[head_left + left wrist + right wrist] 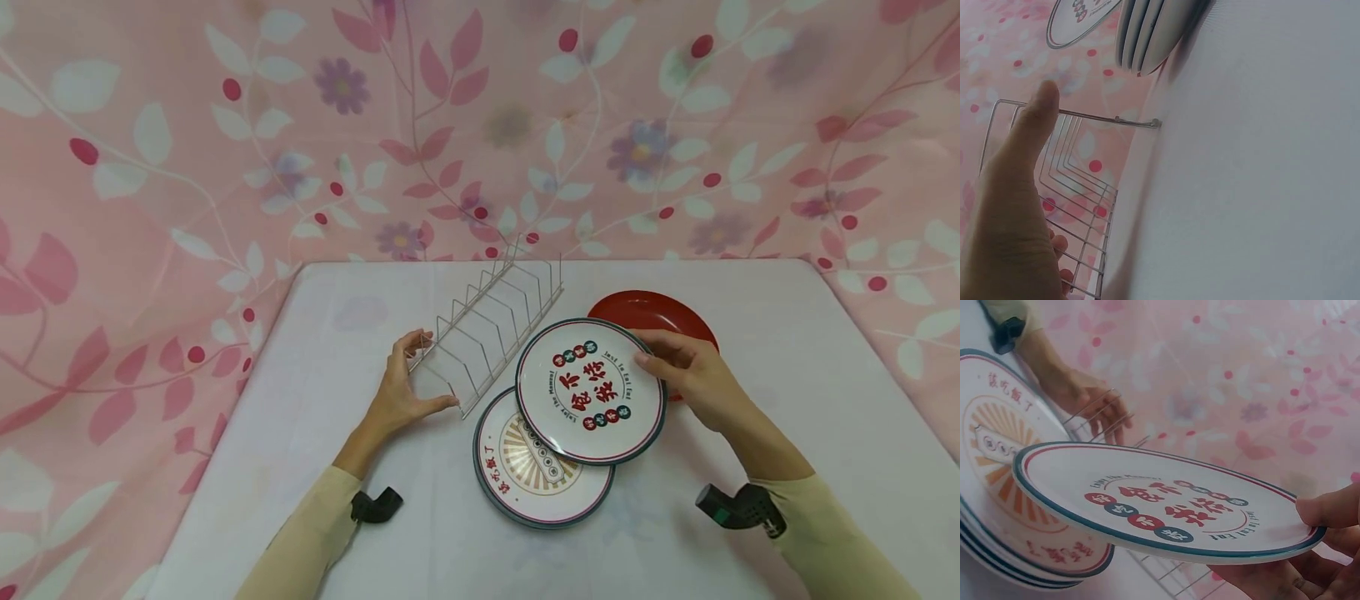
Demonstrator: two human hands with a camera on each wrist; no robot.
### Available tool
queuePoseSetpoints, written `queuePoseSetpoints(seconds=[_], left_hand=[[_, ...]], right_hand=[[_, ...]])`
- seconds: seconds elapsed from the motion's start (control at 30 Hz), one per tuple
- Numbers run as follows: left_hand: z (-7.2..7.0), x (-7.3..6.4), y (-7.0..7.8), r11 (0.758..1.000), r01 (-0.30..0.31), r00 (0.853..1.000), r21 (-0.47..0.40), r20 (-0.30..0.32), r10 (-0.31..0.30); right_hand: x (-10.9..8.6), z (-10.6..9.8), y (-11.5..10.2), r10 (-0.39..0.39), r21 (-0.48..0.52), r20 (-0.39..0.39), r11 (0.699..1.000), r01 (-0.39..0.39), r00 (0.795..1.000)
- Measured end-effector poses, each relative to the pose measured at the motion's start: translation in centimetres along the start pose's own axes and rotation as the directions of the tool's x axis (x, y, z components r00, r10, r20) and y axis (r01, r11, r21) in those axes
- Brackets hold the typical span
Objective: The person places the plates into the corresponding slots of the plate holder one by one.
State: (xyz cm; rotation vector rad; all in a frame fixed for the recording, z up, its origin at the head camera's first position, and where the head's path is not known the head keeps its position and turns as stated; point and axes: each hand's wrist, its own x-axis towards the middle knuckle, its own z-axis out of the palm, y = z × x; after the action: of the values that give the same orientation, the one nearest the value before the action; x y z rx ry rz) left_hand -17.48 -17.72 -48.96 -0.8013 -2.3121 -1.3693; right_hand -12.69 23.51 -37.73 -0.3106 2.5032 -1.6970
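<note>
A white plate [592, 392] with a dark green rim and red lettering is pinched at its right edge by my right hand [693, 371], thumb on top and fingers beneath. The right wrist view shows this plate [1172, 506] tilted above a stack of plates [543, 500]. The stack's top plate bears an orange sunburst. A silver wire plate rack [487, 321] stands left of the stack, its slots without plates. My left hand [397, 392] holds the near end of the rack, thumb on one side and fingers on the other; the left wrist view shows the thumb [1029, 131] across its wire.
A red oval dish [652, 308] lies behind the raised plate, partly hidden by it and my right hand. A white cloth [360, 308] covers the table. Pink floral fabric [450, 125] hangs behind the table's back edge.
</note>
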Motion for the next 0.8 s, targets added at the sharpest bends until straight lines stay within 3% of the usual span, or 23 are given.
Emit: queuePoseSetpoints(seconds=[0.23, 0.43, 0.57, 0.8], left_hand=[[0.1, -0.2, -0.9, 0.998, 0.054, 0.998, -0.01, 0.022, -0.054], [0.1, -0.5, -0.8, 0.996, 0.092, 0.995, -0.017, 0.034, -0.091], [0.2, -0.4, -0.7, 0.996, 0.09, 0.996, -0.027, 0.029, -0.089], [-0.1, 0.2, 1.5, 0.997, 0.071, 0.997, -0.035, 0.023, -0.07]], right_hand=[[0.4, -0.1, -1.5, -0.086, -0.02, -0.077, 0.996, 0.084, 0.993], [1.5, 0.2, -3.1, -0.084, 0.021, -0.111, 0.996, 0.087, 0.99], [2.3, 0.4, -4.1, -0.1, -0.004, -0.128, 0.995, 0.1, 0.987], [4.1, 0.8, -5.9, -0.091, 0.032, -0.161, 0.995, 0.098, 0.983]])
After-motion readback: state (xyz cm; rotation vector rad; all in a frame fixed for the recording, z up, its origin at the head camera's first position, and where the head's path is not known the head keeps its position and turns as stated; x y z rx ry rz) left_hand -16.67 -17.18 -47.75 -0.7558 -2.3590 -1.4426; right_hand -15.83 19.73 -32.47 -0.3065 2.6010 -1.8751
